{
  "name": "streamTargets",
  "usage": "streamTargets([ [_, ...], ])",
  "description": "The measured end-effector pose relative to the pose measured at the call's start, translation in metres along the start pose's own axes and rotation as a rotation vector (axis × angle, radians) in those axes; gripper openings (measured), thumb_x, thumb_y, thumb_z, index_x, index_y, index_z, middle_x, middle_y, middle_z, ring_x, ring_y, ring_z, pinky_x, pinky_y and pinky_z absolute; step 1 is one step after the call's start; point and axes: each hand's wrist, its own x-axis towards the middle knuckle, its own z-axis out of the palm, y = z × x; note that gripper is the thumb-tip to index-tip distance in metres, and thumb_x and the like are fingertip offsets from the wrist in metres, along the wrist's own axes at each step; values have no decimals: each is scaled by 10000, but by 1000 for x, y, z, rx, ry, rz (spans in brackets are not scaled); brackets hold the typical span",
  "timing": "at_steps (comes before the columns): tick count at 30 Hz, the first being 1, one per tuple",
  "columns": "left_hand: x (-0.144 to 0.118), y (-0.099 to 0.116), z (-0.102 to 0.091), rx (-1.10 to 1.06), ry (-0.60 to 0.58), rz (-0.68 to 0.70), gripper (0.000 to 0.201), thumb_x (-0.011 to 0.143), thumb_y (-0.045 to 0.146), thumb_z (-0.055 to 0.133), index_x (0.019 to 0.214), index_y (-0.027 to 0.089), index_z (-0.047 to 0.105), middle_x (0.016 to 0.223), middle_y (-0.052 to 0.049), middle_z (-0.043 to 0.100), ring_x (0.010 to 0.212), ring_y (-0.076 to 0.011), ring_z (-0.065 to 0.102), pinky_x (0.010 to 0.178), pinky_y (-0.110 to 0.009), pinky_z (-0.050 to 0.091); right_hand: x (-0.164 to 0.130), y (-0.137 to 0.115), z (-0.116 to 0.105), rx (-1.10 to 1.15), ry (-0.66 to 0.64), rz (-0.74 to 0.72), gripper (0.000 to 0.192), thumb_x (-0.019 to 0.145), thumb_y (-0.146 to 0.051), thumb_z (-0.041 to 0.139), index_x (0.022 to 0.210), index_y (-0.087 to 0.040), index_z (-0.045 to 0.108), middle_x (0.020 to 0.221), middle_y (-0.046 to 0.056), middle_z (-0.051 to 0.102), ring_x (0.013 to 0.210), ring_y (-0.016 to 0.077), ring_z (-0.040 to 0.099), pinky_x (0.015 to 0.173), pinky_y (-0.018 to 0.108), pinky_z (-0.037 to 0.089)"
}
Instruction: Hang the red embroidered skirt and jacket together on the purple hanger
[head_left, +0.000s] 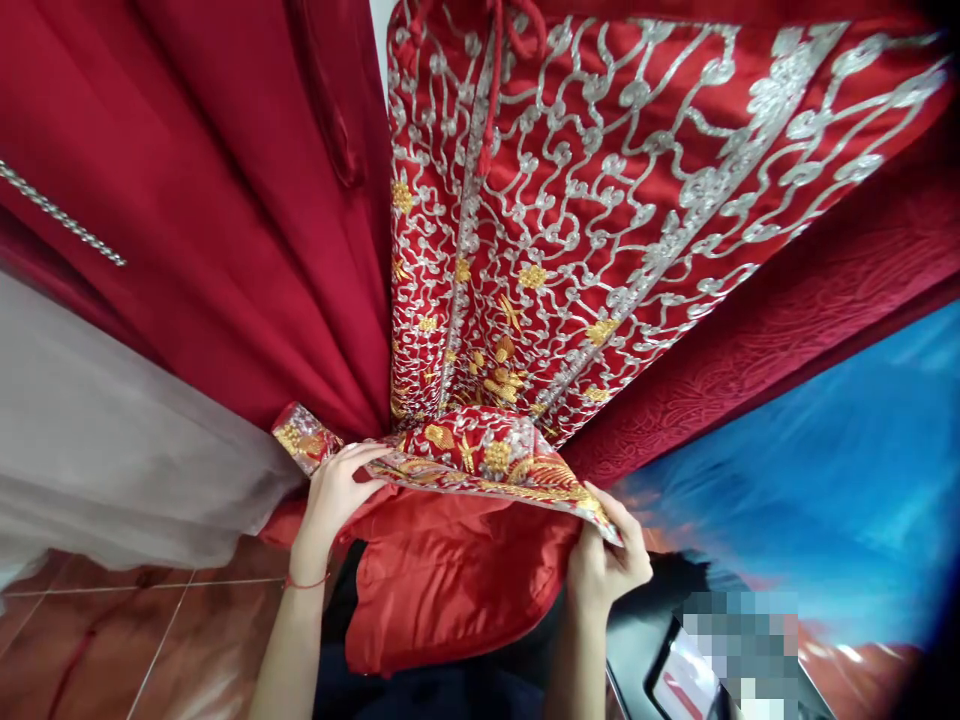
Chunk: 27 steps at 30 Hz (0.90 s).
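Observation:
A red skirt (570, 200), covered in silver swirls and gold embroidery, hangs before me. Its lower hem (480, 465) is turned up toward me and stretched between my hands. My left hand (341, 495) pinches the hem at its left part, with a short piece of the embroidered cloth (304, 437) sticking out beyond the fingers. At the right end, my right hand (619, 550) grips the hem between thumb and fingers. Plain red lining (457, 575) spreads below the hem across my lap. Cloth hides some of my fingertips.
Dark red drapery (225, 200) and white sheer fabric (127, 400) hang on the left. Patterned dark red cloth (720, 330) and blue fabric (810, 460) hang on the right. A phone-like device (686, 675) lies on a dark surface at lower right. Brown tiles (217, 620) cover the floor.

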Motion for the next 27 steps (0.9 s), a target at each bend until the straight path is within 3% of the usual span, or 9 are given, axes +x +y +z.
streamTargets([
  [4,-6,4,-15,-36,112,37,210,959,331,565,1008,268,760,1132,-27,765,1040,-217,727,942,-324,550,8,-4,-1,30,226,105,163,834,-208,719,983,-189,783,916,54,765,814,173,703,798,304,543],
  [6,-5,12,-26,-113,177,131,201,967,318,558,1029,236,730,1157,-40,758,1055,-201,725,966,-295,538,14,-7,-7,7,235,88,162,836,-217,725,982,-180,783,915,60,764,804,169,698,790,297,535],
  [9,5,29,-53,-43,395,227,161,961,286,566,1008,199,693,991,-47,781,825,-168,748,803,-238,558,32,-14,-13,-73,165,70,180,859,-256,707,996,-164,777,924,71,761,783,168,691,768,290,528],
  [13,41,57,-122,254,674,202,183,938,367,600,931,197,670,758,-23,724,553,-148,646,539,-238,444,89,-47,9,-53,14,88,205,882,-343,679,959,-165,747,881,48,734,782,159,668,766,278,515],
  [17,88,98,-208,298,840,79,270,962,450,532,1032,214,643,718,-12,672,508,-152,574,509,-267,354,164,-107,68,169,-236,109,189,892,-380,646,882,-192,661,834,12,668,784,140,616,753,261,489],
  [20,112,134,-252,113,851,71,402,944,460,573,1276,233,572,675,34,630,476,-123,514,546,-257,381,203,-156,121,346,-409,46,152,894,-359,611,887,-209,583,850,9,620,741,126,550,700,254,463],
  [22,126,152,-264,11,785,117,595,878,510,657,1389,233,527,570,75,557,444,-112,469,531,-244,386,217,-185,155,466,-524,17,127,903,-338,573,913,-214,547,861,9,598,720,120,516,668,247,445],
  [24,141,161,-265,-92,610,155,827,787,558,735,1481,205,457,555,80,566,482,-127,516,556,-242,437,223,-212,186,570,-661,-12,108,914,-320,538,929,-213,526,836,-3,568,699,113,487,643,239,425],
  [27,167,156,-261,-288,352,201,985,726,573,767,1530,145,391,801,-4,721,745,-205,682,761,-295,548,227,-246,224,648,-828,-128,68,917,-269,505,895,-207,492,814,-18,535,710,110,475,662,240,420],
])
